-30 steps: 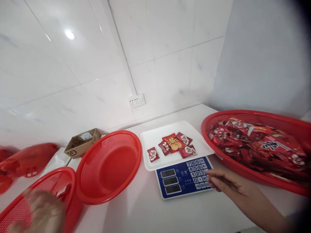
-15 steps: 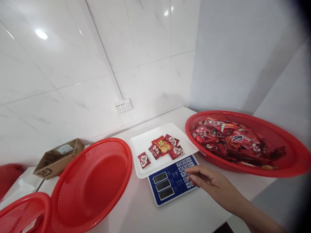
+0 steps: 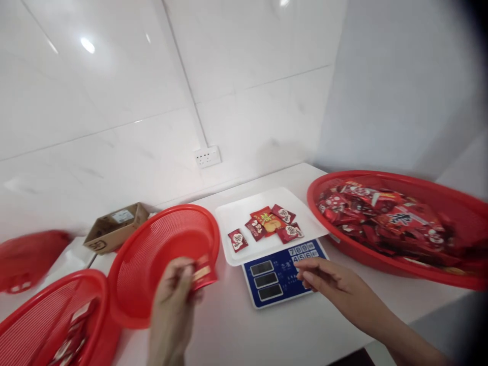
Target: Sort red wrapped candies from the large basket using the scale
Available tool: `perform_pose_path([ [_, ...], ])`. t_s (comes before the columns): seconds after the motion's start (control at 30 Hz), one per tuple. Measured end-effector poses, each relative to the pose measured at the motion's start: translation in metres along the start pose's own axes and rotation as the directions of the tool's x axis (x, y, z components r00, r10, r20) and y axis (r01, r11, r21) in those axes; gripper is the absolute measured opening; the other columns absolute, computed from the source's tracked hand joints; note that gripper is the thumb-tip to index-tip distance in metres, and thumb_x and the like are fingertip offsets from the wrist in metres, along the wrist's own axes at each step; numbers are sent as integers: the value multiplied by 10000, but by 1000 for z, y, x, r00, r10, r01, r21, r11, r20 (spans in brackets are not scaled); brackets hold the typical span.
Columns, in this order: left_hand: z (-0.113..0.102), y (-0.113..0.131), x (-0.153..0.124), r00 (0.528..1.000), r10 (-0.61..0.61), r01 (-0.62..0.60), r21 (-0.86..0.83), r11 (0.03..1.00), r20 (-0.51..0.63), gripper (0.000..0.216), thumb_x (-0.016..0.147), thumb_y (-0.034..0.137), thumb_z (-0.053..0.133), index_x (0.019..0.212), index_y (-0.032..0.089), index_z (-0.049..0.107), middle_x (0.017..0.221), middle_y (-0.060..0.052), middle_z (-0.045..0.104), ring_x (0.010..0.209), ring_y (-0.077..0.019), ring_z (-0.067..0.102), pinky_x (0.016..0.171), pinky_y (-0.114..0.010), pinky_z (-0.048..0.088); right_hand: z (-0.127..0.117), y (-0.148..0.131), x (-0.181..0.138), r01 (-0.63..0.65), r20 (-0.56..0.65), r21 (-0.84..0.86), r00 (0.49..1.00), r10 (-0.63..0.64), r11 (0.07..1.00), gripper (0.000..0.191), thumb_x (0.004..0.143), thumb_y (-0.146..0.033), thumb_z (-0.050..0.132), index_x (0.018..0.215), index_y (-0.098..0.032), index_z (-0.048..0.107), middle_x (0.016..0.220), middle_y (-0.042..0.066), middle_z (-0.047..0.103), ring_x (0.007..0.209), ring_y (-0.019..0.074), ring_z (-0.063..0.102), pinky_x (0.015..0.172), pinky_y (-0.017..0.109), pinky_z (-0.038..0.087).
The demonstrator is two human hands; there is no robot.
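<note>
My left hand (image 3: 173, 295) is raised in front of the empty red mesh basket (image 3: 152, 254), pinching a small red snack packet (image 3: 204, 273) between its fingertips. My right hand (image 3: 328, 282) rests over the keypad of the blue scale (image 3: 276, 277), fingers curled and fingertips on the keys, holding nothing. The scale's white tray (image 3: 240, 216) carries several red snack packets (image 3: 272, 226).
A large red basket (image 3: 400, 259) heaped with red snack packets stands at the right. Another red basket (image 3: 34, 315) with a few packets sits at the lower left. A small cardboard box (image 3: 114, 231) stands by the tiled wall, below a wall socket (image 3: 207, 156).
My left hand has come up into view holding a red packet in front of the empty basket. My right hand stays at the scale's keypad. The camera has swung slightly.
</note>
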State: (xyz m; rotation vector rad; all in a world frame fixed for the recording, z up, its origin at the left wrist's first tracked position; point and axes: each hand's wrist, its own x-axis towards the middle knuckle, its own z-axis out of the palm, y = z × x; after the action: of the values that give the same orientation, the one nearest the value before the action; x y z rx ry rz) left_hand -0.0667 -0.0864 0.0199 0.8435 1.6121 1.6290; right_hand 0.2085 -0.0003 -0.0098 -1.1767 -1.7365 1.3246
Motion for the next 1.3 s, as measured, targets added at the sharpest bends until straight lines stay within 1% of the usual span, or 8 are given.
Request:
perform_pose_path([
  [0.13,62,-4,-10,952,8,42,-156,987,305,184,775,370,629,872,230,558,781,35,560,608,-80,528,572,-210,452,5,-5,0,13,44,35,999,-15,999,396,800,-511,512,1026,-207,626,849,68,683,776,202,636,713,323,525],
  [0.27,92,-7,-20,899,-9,61,-105,993,437,183,809,352,585,934,233,524,854,4,570,728,-122,550,627,-236,481,8,-12,1,26,81,87,996,-33,996,402,815,-499,494,1070,-205,597,848,47,671,750,183,625,692,312,516],
  [0.43,97,-9,-26,834,-13,53,-57,997,552,171,828,303,561,974,228,512,958,-25,585,844,-145,548,696,-245,474,10,-13,4,41,52,98,998,-46,994,281,797,-473,513,736,-206,576,657,-11,585,633,149,568,593,266,470],
  [0.53,97,-12,-28,821,-34,74,-46,996,570,200,830,263,556,1022,236,506,1023,-31,591,868,-145,550,743,-261,464,11,-11,5,37,41,93,998,-41,995,281,803,-442,507,648,-207,512,588,-34,520,584,129,513,567,251,433],
  [0.93,97,-20,-29,831,-80,188,-143,972,551,411,755,220,634,1137,247,484,1084,-46,600,968,-178,561,772,-288,459,13,-7,4,-44,89,194,996,27,980,309,778,-506,508,690,-210,493,529,-51,529,491,115,499,513,252,427],
  [1.1,94,-19,-28,795,-54,113,-59,992,604,226,789,225,608,1012,206,572,991,-40,638,881,-158,578,787,-286,450,9,-12,9,-11,66,196,998,-2,981,243,781,-433,527,791,-192,560,575,-48,530,519,108,497,518,241,416],
  [1.2,94,-18,-29,748,-97,103,30,994,656,154,823,289,575,918,169,596,897,-51,661,775,-142,585,666,-247,461,6,-22,14,33,96,137,994,-46,990,194,781,-372,535,739,-186,575,574,-48,516,527,106,480,522,235,407],
  [1.3,98,-21,-31,775,-143,182,0,983,615,192,807,340,598,884,165,580,805,-43,667,660,-126,583,547,-215,436,5,-27,18,95,104,106,989,-106,990,188,797,-354,526,804,-184,604,667,-20,581,618,128,526,591,251,433],
])
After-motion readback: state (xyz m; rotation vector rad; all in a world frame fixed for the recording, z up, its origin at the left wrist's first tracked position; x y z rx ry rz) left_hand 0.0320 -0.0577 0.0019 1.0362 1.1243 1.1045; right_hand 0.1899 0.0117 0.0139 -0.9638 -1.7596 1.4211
